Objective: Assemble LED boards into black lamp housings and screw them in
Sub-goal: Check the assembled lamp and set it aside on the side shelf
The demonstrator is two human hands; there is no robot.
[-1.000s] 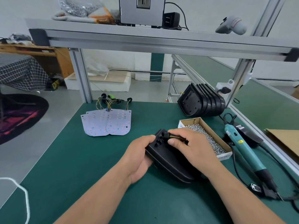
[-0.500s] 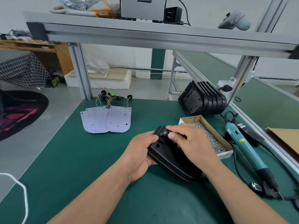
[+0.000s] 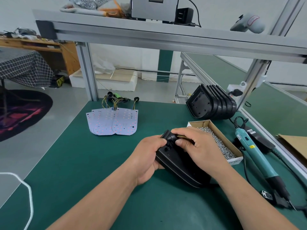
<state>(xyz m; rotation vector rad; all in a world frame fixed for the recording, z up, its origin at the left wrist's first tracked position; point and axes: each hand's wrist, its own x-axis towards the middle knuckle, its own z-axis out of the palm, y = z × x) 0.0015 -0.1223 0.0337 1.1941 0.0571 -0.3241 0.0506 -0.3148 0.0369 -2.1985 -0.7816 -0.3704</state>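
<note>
Green bench (image 3: 99,171) carries LED boards (image 3: 114,122), screw box (image 3: 221,130), screwdriver (image 3: 254,151).

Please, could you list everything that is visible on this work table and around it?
housing: one, black, table centre, held
wires: a few, yellow, at the housing's far end
stacked housings: about six, black, back right
LED boards: several, white, fanned out, back left
box: one, cardboard, right of the hands
screws: many, silver, inside the box
screwdriver: one, teal, lying right of the box
table: one, green top
shelf: one, grey, overhead
left hand: grips the housing's left side
right hand: pinches the wires
</note>
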